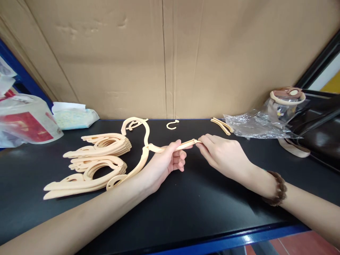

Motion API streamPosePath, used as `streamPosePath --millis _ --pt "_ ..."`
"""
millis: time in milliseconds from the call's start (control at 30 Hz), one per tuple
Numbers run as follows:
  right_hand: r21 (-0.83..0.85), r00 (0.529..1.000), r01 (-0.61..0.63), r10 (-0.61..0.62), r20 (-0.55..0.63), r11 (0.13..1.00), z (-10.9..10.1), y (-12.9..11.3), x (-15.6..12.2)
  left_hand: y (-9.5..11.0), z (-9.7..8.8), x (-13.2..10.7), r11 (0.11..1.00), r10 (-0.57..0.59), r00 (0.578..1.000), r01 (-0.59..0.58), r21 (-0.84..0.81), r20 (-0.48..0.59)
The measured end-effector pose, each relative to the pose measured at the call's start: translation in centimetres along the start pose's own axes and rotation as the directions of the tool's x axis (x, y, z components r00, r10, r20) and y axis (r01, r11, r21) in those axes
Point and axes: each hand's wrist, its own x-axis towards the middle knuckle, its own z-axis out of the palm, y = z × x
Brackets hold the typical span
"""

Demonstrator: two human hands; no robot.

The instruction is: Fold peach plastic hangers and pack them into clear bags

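A cream plastic folding hanger [147, 132] is spread out above the black table, its large hook on the far side. My left hand [170, 159] is closed around one arm of it, thumb on top. At the tip of that arm, my right hand [223, 152] pinches a thin cream end; whether this is a separate piece is hidden by the fingers. The hanger's other arm [138, 164] slants down toward me behind my left forearm. Two stacks of folded hangers, the far stack [117, 146] and the near stack [106, 177], lie left of my left hand.
A small loose hook [173, 124] and thin cream strips [222, 125] lie toward the back of the table. Clear plastic wrap [260, 124] and a lidded bottle [287, 102] are at right. A tissue pack [75, 117] and plastic bag [26, 118] stand left. Cardboard [119, 63] walls the back.
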Motion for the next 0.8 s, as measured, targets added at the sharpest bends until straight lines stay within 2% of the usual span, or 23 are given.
streamPosePath --millis 200,333,567,800 --pt "0.075 0.989 -0.114 0.106 0.099 0.991 0.0 0.1 0.1 0.0 0.1 -0.1 1.0 0.003 1.0 -0.004 0.019 0.01" --pt "0.05 0.989 -0.079 0.072 0.132 0.996 0.6 0.1 0.0 -0.1 0.2 0.0 1.0 0.016 1.0 -0.016 -0.001 0.007" --pt "-0.06 0.999 0.026 -0.028 -0.017 0.998 1.1 -0.4 -0.1 -0.4 0.1 0.0 1.0 0.029 1.0 -0.029 -0.001 -0.006" --pt "-0.094 0.992 0.103 -0.109 -0.066 0.99 1.2 -0.4 -0.3 -0.8 -0.1 0.2 0.999 0.046 0.999 -0.046 0.019 -0.017"
